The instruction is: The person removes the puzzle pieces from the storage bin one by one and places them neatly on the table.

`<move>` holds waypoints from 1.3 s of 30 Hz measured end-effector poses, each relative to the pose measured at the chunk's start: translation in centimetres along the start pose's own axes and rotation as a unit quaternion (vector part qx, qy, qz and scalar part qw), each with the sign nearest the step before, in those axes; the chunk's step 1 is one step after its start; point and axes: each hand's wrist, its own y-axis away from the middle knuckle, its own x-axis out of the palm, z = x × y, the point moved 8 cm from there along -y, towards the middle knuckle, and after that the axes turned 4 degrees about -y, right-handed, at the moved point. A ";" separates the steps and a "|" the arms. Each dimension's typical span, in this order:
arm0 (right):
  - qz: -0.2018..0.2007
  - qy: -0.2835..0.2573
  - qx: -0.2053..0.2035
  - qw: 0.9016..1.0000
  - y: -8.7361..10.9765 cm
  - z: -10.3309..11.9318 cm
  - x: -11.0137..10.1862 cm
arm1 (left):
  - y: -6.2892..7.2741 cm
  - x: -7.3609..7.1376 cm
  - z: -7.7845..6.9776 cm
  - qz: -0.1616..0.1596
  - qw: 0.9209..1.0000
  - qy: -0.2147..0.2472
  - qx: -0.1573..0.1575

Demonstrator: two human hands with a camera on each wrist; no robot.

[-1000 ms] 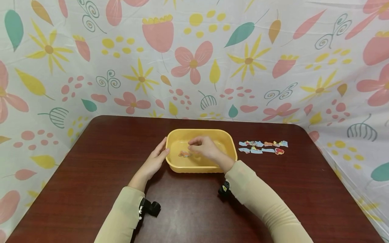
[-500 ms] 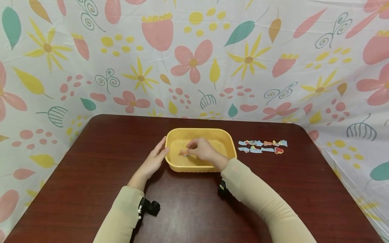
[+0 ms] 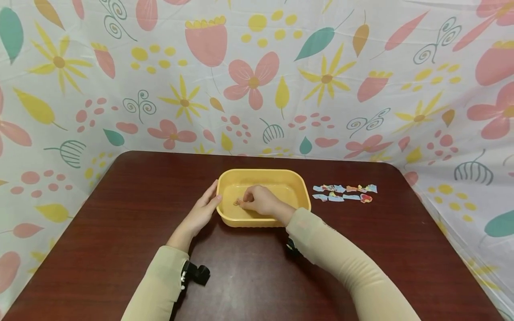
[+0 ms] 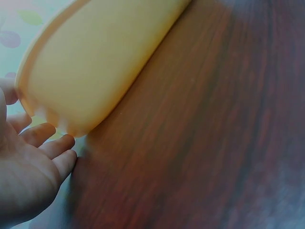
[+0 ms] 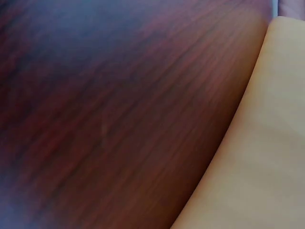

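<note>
My left hand point(image 3: 199, 212) rests at the left end of a yellow plastic basin point(image 3: 263, 223). In the left wrist view, that hand's relaxed fingers point(image 4: 61, 145) lie against the basin's outer wall, with the thumb at the rim. Inside the basin is my right hand point(image 3: 263, 201), thumb and fingertips drawn together over a small orange printed cutout point(image 3: 236, 203), like a flat puzzle piece. The fingertips hide most of it; I cannot tell if they pinch it. The right wrist view takes in the basin's outer wall point(image 5: 267, 143) but not the hand.
Right of the basin, several flat printed pieces point(image 3: 336, 196) in blue, red and orange lie in two rows on the dark wooden table point(image 3: 249, 272). A flower-patterned cloth point(image 3: 257, 125) hangs behind the table.
My right hand has moved left and down inside the basin, its fingertips coming over the orange piece and covering most of it. The left hand has stayed at the basin's end.
</note>
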 end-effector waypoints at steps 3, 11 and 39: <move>0.002 0.002 0.005 1.000 -0.1 -0.1 0.1 | 0.0 0.0 -0.1 0.000 1.000 0.000 0.001; 0.005 -0.012 0.001 1.000 0.1 0.0 0.1 | 0.1 0.0 -0.3 0.000 1.000 0.003 0.005; -0.039 -0.132 -0.015 0.990 1.0 0.0 -2.4 | 0.1 0.0 0.0 -0.001 1.000 0.000 0.000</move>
